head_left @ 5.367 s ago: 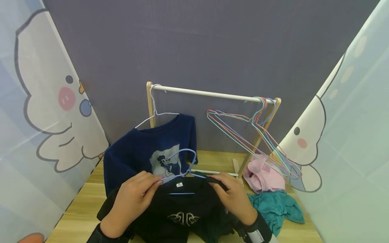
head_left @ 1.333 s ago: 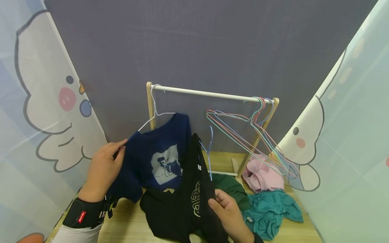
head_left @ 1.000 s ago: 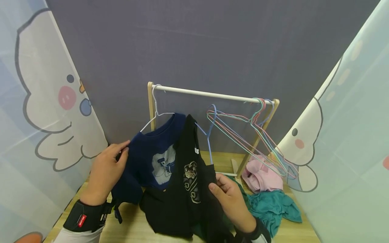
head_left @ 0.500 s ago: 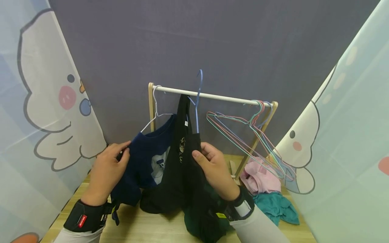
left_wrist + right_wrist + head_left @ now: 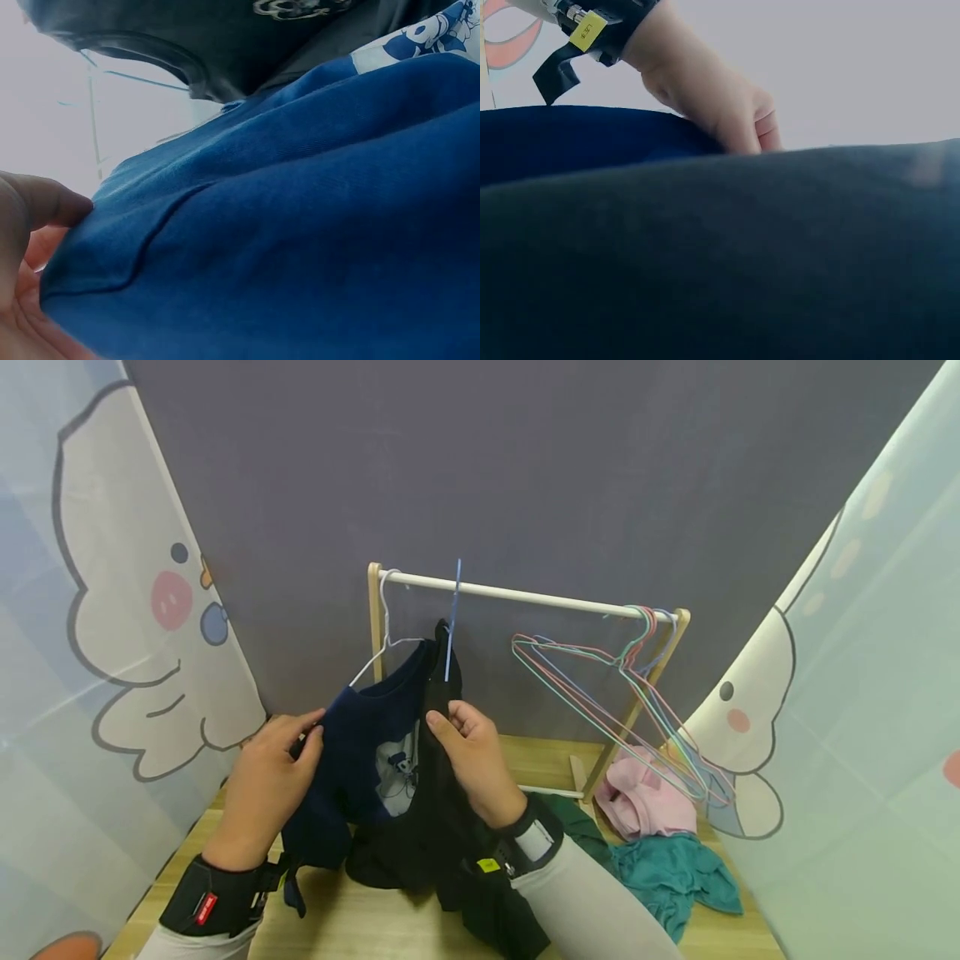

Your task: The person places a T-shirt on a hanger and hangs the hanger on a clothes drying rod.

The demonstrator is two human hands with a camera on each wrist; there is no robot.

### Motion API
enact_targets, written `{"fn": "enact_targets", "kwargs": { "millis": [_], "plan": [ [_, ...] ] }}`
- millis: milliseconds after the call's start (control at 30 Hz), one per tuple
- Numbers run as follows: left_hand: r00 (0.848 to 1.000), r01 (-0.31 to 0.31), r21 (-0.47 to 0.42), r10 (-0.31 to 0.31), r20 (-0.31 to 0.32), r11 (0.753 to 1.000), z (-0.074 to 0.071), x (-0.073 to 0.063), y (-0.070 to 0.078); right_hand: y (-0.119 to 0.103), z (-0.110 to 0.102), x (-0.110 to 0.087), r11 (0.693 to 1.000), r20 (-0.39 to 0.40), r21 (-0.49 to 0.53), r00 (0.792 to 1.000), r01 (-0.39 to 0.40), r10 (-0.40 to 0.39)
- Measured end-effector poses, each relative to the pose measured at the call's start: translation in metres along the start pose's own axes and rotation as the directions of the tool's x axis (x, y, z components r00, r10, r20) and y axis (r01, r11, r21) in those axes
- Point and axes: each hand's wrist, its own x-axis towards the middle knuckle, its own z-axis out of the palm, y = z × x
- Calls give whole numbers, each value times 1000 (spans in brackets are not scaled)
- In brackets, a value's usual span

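Note:
My left hand (image 5: 262, 781) pinches the shoulder of a navy sweatshirt (image 5: 348, 739), which hangs from a pale hanger (image 5: 386, 622) at the rack's left end. In the left wrist view its blue cloth (image 5: 300, 240) lies between thumb and fingers. My right hand (image 5: 482, 764) grips the near shoulder of a black shirt (image 5: 431, 810), along with the blue hanger (image 5: 453, 622) inside it. The hanger's hook stands edge-on at the white rod (image 5: 540, 599); whether it sits over the rod, I cannot tell. Black cloth (image 5: 720, 262) fills the lower right wrist view, hiding the right fingers.
Several empty coloured hangers (image 5: 637, 664) hang at the rod's right end. Below them lie a pink garment (image 5: 648, 797), a teal garment (image 5: 678, 877) and a dark green one (image 5: 573, 822) on the wooden table (image 5: 360, 927). Printed cloth walls flank both sides.
The black shirt on its blue hanger has been lifted from the front, turned edge-on and brought left to the rod. My left hand has gone from it to the navy sweatshirt and stayed there.

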Motion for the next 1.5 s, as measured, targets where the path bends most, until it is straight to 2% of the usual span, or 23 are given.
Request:
{"fn": "enact_targets", "kwargs": {
  "millis": [167,300,467,800,900,967,1067,1133,1200,1267,1333,1400,1433,1500],
  "plan": [
    [1000,-7,7,7,-13,1000,1,0,0,15,11,5,1000,-16,-6,999,-28,28],
    [1000,-9,9,9,-9,1000,1,0,0,29,17,6,998,8,-14,998,-55,56],
    [1000,1,10,-1,4,1000,1,-1,-1,38,19,8,999,37,-8,998,-48,48],
    [1000,10,10,-10,10,1000,2,-2,-2,38,13,8,997,92,-45,993,-68,72],
    [1000,8,11,-8,8,1000,2,-2,-1,35,9,7,993,133,-93,987,-79,91],
    [1000,5,6,-5,1,1000,2,-1,0,32,4,6,984,172,-161,979,-78,105],
    [999,-16,-17,15,-44,1000,2,-1,5,23,-7,3,950,229,-309,967,-35,110],
    [995,-47,-56,41,-94,997,3,-2,11,16,-17,-1,912,251,-410,963,19,93],
    [986,-93,-103,76,-151,990,5,-3,18,9,-29,-4,872,258,-483,964,78,57],
    [977,-137,-158,108,-183,978,7,-4,28,4,-42,-6,844,252,-518,968,137,-3],
    [975,-168,-216,130,-181,962,10,-4,39,-3,-56,-9,817,232,-546,971,184,-64],
    [978,-178,-271,141,-151,946,14,-4,51,-10,-72,-11,784,206,-579,970,225,-126],
    [981,-179,-297,146,-130,938,16,-4,57,-13,-80,-11,763,195,-598,968,246,-159],
    [986,-162,-340,144,-80,926,20,-4,67,-19,-97,-13,700,169,-659,961,274,-217]
  ]
}}
